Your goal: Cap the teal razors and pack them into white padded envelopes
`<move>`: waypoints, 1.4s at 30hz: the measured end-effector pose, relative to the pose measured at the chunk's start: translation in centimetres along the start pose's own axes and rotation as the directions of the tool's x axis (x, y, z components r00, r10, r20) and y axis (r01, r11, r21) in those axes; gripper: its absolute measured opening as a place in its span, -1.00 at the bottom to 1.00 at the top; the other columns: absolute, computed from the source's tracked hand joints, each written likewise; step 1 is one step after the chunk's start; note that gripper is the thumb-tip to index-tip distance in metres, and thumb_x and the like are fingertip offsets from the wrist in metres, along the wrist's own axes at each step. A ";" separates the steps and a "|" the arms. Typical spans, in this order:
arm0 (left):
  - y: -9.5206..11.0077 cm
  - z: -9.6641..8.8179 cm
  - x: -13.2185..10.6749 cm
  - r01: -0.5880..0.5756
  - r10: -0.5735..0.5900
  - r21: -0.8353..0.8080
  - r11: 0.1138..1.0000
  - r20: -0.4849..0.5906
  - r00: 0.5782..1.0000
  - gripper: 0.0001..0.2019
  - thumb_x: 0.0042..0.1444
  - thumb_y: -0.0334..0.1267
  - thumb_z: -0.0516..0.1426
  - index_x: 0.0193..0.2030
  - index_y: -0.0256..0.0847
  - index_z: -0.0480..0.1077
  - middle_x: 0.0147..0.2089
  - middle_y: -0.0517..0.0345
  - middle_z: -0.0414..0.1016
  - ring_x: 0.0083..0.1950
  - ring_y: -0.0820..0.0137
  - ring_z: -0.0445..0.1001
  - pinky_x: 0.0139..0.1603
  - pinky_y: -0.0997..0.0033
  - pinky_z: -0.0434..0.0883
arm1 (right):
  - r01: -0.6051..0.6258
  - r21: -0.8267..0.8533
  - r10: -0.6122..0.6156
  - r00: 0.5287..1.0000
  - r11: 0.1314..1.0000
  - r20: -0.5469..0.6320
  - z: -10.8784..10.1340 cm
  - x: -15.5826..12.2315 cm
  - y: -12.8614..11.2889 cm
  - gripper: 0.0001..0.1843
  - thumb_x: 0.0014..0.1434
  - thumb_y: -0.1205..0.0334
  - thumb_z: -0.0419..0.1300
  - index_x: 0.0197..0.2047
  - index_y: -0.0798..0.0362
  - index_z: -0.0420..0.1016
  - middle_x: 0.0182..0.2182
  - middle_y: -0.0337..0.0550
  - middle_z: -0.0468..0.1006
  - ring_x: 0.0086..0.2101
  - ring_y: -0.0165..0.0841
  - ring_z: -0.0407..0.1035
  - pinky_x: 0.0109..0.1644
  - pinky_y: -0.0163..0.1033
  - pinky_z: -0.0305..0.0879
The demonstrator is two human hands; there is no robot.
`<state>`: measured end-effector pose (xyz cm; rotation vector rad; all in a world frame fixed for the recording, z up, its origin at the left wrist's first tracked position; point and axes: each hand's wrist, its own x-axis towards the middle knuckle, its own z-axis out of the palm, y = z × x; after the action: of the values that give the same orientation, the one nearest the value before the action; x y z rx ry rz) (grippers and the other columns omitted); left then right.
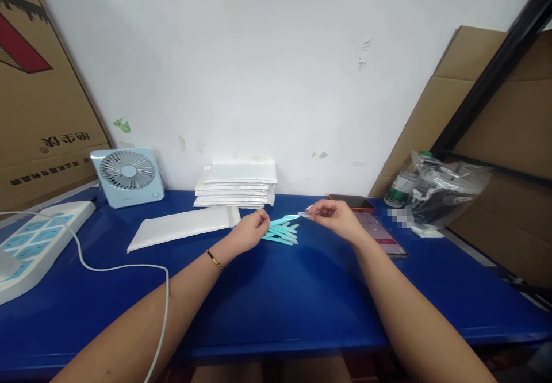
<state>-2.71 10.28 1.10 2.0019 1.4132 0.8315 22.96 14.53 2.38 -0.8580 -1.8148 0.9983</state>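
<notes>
Thin teal eyebrow razors lie in a loose pile on the blue table. Above the pile, my left hand is closed with fingertips pinched around the handle of one teal eyebrow razor. The shiny blade end of that razor points right. My right hand pinches a small clear cover at the blade end, thumb against forefinger. Whether the cover still sits on the blade I cannot tell. A white bubble mailer lies flat beside my left hand.
Several white mailers are stacked against the wall. A light blue fan and a white power strip with a cable stand left. At right are a phone, a dark orange-edged device, a bottle and a plastic bag.
</notes>
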 end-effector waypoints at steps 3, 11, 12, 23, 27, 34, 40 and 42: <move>0.0 0.0 0.0 -0.014 0.014 -0.002 1.000 0.005 1.000 -0.85 0.13 -0.21 -0.07 -0.39 -0.18 0.23 -0.49 0.25 0.29 -0.47 0.46 0.23 -0.46 0.47 0.16 | 0.008 -0.024 -0.008 1.000 1.000 0.013 0.1 -0.1 -0.1 -0.76 -0.10 0.15 0.35 -0.35 0.09 0.52 -0.34 -0.11 0.59 -0.34 -0.32 0.46 -0.23 -0.20 0.40; 0.5 -0.2 -0.3 -0.092 0.087 0.140 0.986 0.043 0.995 -0.76 0.18 -0.12 -0.09 -0.27 -0.18 0.31 -0.41 0.17 0.36 -0.37 0.38 0.32 -0.37 0.42 0.23 | -0.032 -0.002 0.032 0.994 0.999 0.109 2.9 -0.1 0.5 -0.75 -0.10 0.13 0.33 -0.35 0.08 0.52 -0.36 -0.13 0.58 -0.36 -0.32 0.47 -0.22 -0.18 0.41; 0.4 -0.4 -0.4 -0.126 0.121 0.209 0.970 0.038 0.992 -0.75 0.15 -0.08 -0.04 -0.21 -0.17 0.33 -0.32 0.12 0.41 -0.25 0.32 0.36 -0.27 0.38 0.26 | -0.041 -0.031 0.045 0.991 0.999 0.126 3.1 -0.1 0.7 -0.75 -0.09 0.11 0.32 -0.35 0.08 0.52 -0.38 -0.13 0.58 -0.37 -0.32 0.46 -0.24 -0.17 0.41; 0.0 -0.2 -0.4 -0.227 0.124 0.638 0.736 0.202 0.971 -0.67 0.06 -0.09 0.08 -0.11 -0.24 0.37 -0.14 -0.10 0.46 -0.09 0.10 0.40 -0.11 0.19 0.27 | 0.283 -0.588 -0.003 0.902 0.758 0.431 5.0 0.0 1.0 -0.34 0.01 0.01 0.25 0.16 0.03 0.27 0.03 0.05 0.33 0.04 -0.11 0.19 0.10 0.00 0.14; 0.4 0.9 -0.4 -0.239 0.117 0.707 0.666 0.217 0.969 -0.77 0.06 -0.20 0.04 -0.21 -0.29 0.36 -0.25 -0.11 0.47 -0.24 0.13 0.45 -0.24 0.22 0.31 | 0.336 -0.687 -0.007 0.901 0.644 0.434 6.1 -0.3 0.1 -0.64 -0.01 0.30 0.17 -0.08 0.11 0.39 -0.23 -0.04 0.38 -0.19 -0.24 0.28 -0.10 -0.19 0.25; 0.8 2.3 -0.6 -0.285 0.152 0.681 0.675 0.249 0.956 -0.85 -0.02 -0.29 0.07 -0.29 -0.28 0.33 -0.23 -0.11 0.44 -0.19 0.14 0.44 -0.17 0.24 0.35 | 0.356 -0.832 0.094 0.897 0.426 0.432 7.3 -0.7 -0.4 -0.76 -0.06 0.23 0.16 -0.27 0.13 0.37 -0.27 0.02 0.44 -0.25 -0.19 0.34 -0.18 -0.19 0.24; 1.6 2.6 -0.7 -0.163 0.102 0.610 0.775 0.134 0.986 -0.77 0.04 -0.33 0.03 -0.12 -0.25 0.27 -0.23 -0.02 0.47 -0.22 0.20 0.47 -0.22 0.28 0.36 | 0.342 -0.888 0.128 0.910 0.309 0.395 6.8 -0.5 -3.5 -0.68 0.01 0.27 0.09 -0.11 0.06 0.36 -0.28 -0.09 0.54 -0.34 -0.21 0.42 -0.30 -0.21 0.22; 1.8 2.6 -0.4 -0.126 0.109 0.470 0.874 0.064 0.992 -0.79 0.08 -0.27 0.03 -0.12 -0.23 0.27 -0.26 0.04 0.48 -0.25 0.24 0.48 -0.26 0.32 0.35 | 0.346 -0.889 0.117 0.911 0.300 0.394 5.7 0.3 -6.3 -0.69 0.00 0.25 0.14 -0.12 0.00 0.40 -0.25 -0.12 0.54 -0.29 -0.22 0.43 -0.28 -0.23 0.20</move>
<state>0.28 9.14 0.62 2.4742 1.6027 0.5238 16.66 10.35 6.38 -1.2144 -2.8370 -0.2417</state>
